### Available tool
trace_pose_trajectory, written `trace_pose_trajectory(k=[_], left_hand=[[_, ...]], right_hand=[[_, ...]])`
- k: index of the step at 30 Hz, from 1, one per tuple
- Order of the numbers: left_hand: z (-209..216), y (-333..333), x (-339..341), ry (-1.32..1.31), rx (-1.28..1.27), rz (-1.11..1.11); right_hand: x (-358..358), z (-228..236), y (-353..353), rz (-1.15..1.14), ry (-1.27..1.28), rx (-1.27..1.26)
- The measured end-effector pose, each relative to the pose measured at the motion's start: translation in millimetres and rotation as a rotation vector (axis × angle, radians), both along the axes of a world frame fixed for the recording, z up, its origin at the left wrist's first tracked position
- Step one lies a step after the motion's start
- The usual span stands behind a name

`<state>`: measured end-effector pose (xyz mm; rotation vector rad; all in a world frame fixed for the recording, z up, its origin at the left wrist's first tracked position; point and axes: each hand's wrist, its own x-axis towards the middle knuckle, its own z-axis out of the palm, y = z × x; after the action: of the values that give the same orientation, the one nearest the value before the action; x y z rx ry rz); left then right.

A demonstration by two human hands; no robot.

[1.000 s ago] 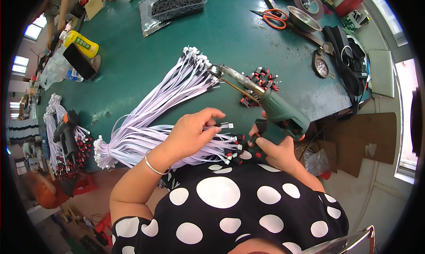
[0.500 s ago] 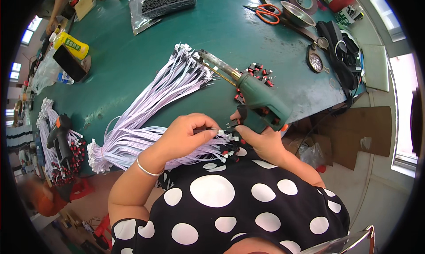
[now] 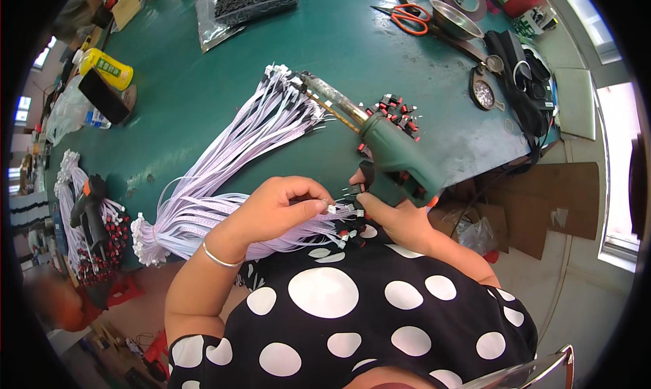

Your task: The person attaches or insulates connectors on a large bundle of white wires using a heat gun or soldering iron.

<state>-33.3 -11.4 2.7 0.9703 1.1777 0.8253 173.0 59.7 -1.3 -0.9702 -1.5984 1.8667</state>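
My right hand (image 3: pixel 400 219) is wrapped round the handle of a green pistol-shaped soldering gun (image 3: pixel 397 148), its long metal tube pointing to the upper left. Between thumb and finger of that same hand sits a small black part with metal pins (image 3: pixel 351 190). My left hand (image 3: pixel 288 209) pinches a small white connector (image 3: pixel 331 209), a little left of the pins and apart from them. Under my left hand lies a bundle of white flat cables (image 3: pixel 196 219), some ending in black and red parts. A second white cable bundle (image 3: pixel 237 131) stretches up toward the tube's tip.
Small red-and-black parts (image 3: pixel 393 111) lie beyond the gun. Orange-handled scissors (image 3: pixel 410 19) and a metal bowl (image 3: pixel 458 18) are at the far right. A clear tray of black pieces (image 3: pixel 254 3) stands at the back. Leftward are a phone (image 3: pixel 105 95), yellow bottle (image 3: pixel 108 67) and glue gun (image 3: pixel 91 209).
My left hand has shifted slightly left, and the white connector sits a little lower and farther from the pins. The right hand and the soldering gun have barely moved.
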Motion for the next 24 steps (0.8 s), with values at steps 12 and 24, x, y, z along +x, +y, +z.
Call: trace_pose_trajectory(k=[12, 24], left_hand=[[10, 5, 14, 0.154, -0.042, 0.087], [12, 1, 17, 0.183, 0.045, 0.092]], right_hand=[[-2, 9, 1, 0.019, -0.099, -0.128], [-5, -3, -2, -0.096, 0.04, -0.014]])
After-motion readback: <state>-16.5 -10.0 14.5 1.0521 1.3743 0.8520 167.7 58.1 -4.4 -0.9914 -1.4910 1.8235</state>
